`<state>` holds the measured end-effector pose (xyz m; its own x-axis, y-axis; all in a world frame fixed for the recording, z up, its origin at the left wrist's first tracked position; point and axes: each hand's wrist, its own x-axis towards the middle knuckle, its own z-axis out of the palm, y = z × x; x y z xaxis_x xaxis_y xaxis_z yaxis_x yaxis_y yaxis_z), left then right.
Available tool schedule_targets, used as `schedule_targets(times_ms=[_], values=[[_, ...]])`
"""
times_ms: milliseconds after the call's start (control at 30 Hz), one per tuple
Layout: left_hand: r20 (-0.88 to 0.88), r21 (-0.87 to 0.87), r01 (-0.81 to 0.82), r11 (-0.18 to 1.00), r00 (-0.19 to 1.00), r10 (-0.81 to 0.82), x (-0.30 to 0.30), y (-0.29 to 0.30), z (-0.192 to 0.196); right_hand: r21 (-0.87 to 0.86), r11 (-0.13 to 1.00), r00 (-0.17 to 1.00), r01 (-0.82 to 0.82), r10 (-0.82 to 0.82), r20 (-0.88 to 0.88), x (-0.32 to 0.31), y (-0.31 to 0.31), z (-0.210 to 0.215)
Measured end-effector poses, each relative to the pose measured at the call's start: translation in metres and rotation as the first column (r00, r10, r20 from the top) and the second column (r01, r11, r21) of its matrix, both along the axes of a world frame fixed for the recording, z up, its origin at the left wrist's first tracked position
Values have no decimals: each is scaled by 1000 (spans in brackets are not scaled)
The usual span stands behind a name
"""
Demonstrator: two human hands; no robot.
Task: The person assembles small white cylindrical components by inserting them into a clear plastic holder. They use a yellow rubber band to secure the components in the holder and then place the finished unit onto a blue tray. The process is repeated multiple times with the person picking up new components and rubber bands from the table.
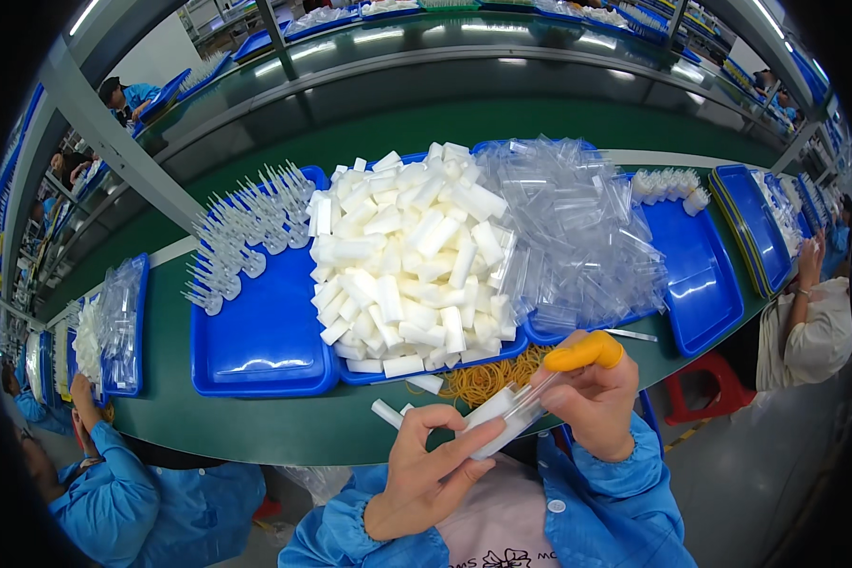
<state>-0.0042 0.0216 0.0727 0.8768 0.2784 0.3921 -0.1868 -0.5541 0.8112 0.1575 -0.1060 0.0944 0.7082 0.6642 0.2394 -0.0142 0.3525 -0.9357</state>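
In front of my body, both hands meet at a clear plastic tube [523,413] and a white foam piece [490,409] lying along it. My left hand [426,473] is closed round their lower end with thumb and fingers. My right hand [596,398] pinches the tube's upper end; a yellow finger cot [584,351] covers one fingertip. How far the foam sits inside the tube I cannot tell. Just beyond my hands rises a heap of white foam pieces [398,260], and to its right a heap of clear plastic tubes [577,227].
Yellow rubber bands [488,381] lie at the table edge, near a thin metal strip [631,334]. A left blue tray [265,355] holds pointed translucent parts [246,232]; a right blue tray [701,275] holds small white parts [670,186]. Co-workers sit on both sides. A red stool [710,388] stands right.
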Motion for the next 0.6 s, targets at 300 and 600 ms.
schedule_targets(times_ms=[300,600], values=[[12,-567,-169,807,977,213,6,0,-20,-154,984,877,92,-7,481,17,-3,8],[57,-894,15,448,995,82,1,4,-17,-182,961,877,207,-100,471,4,-10,-13]])
